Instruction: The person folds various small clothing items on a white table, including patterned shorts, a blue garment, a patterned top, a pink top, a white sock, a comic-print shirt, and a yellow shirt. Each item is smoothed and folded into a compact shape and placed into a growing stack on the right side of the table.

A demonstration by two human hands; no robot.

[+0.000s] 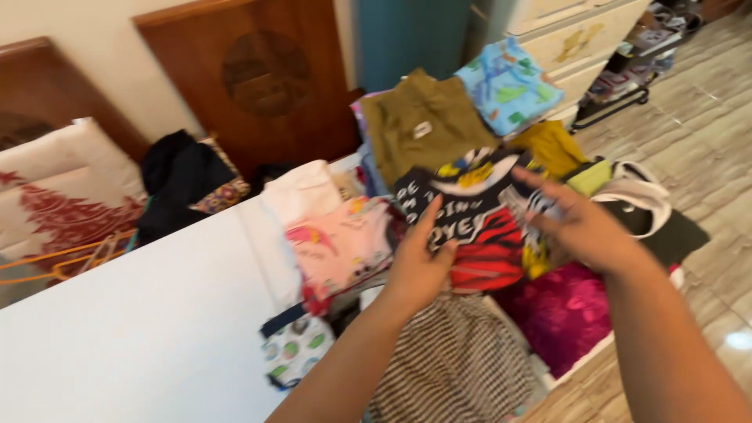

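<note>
I see a white bed (141, 329) with folded clothes heaped along its far right edge. An olive garment (427, 121) lies at the far corner, a striped cloth (458, 364) at the near edge, a magenta piece (560, 309) beside it. Between them lies the black and red printed shirt (478, 227). My left hand (419, 266) presses it, fingers flat and released; my right hand (583, 227) rests open on its right side.

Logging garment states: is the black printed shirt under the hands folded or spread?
Folded: the black printed shirt lies as a compact rectangle, left hand and right hand on it.
</note>
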